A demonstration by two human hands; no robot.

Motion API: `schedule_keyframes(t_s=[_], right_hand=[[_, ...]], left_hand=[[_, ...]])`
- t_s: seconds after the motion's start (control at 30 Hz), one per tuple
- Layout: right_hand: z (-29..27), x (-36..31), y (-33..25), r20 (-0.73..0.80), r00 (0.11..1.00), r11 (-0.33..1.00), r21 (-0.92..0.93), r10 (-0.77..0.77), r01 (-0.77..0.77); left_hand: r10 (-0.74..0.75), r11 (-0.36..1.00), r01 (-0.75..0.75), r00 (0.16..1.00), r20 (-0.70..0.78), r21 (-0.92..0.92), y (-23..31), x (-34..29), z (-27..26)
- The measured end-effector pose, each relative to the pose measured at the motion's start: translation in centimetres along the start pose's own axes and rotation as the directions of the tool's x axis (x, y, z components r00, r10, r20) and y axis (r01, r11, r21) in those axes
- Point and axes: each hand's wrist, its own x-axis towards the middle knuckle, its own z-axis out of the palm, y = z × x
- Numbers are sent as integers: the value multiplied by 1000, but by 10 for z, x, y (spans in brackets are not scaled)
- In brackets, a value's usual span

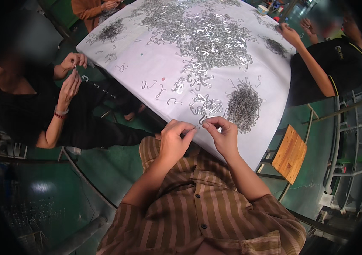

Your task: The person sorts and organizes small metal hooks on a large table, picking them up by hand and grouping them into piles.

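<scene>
At the near edge of the white-covered table, my left hand (175,138) is closed, thumb and forefinger pinched. Something small and shiny shows at its fingertips, too small to name. Just beside it, my right hand (223,135) pinches a bent metal hook (202,120), a dark wire curve at the fingertips. The two hands almost touch. Beyond them lies a small loose group of silvery hooks (205,104). A denser, darker heap of bent metal pieces (243,106) sits to the right of my right hand.
A large spread of metal hooks (206,36) covers the table's (125,91) far middle. Smaller dark heaps lie at far left (111,29) and far right (276,46). Co-workers sit left, right and far left; the left one's hands (71,76) hold small hooks. A wooden stool (290,154) stands right.
</scene>
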Motion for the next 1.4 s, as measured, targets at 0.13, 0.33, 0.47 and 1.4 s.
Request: schedule_keyframes(t_s=[0.13, 0.33, 0.47, 1.4], right_hand=[[8, -15, -5, 9, 995, 992, -78, -95, 95], [14, -26, 0, 21, 988, 972, -176, -154, 155], [16, -31, 6, 14, 987, 968, -194, -162, 162], [-7, -45, 35, 30, 951, 918, -253, -309, 306]], left_hand=[[70, 994, -70, 998, 6, 83, -2, -8, -3], [83, 989, -87, 996, 45, 116, -16, -23, 0], [62, 990, -64, 998, 21, 123, -11, -27, 0], [44, 991, -78, 959, 280, 111, -29, 29, -4]])
